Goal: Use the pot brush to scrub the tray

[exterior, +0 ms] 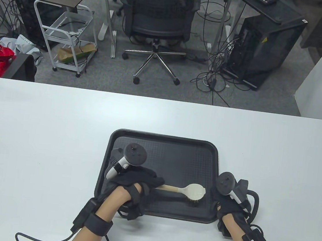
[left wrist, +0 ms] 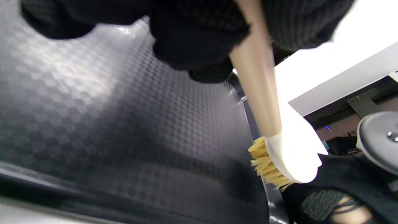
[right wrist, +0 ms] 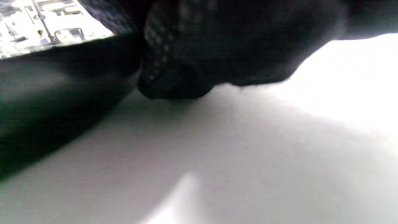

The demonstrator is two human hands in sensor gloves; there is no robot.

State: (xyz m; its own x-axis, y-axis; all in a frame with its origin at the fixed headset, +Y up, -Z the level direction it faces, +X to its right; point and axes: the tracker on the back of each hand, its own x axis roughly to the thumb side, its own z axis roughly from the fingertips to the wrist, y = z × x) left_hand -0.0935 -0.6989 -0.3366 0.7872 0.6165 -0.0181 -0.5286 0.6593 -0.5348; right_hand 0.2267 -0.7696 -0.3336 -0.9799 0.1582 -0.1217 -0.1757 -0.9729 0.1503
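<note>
The left hand [exterior: 139, 182] curls its fingers round the wooden handle of the pot brush [exterior: 190, 191], whose pale head sits just beyond the fingertips, bristles down on the textured floor of the black tray [exterior: 164, 139]. The right hand [exterior: 228, 205] rests at the tray's near right corner; whether its fingers grip the rim cannot be told. To scrub well, the person should probably keep the bristles flat, press evenly, and steady the tray so it does not slide on the white table [exterior: 45, 142].
</note>
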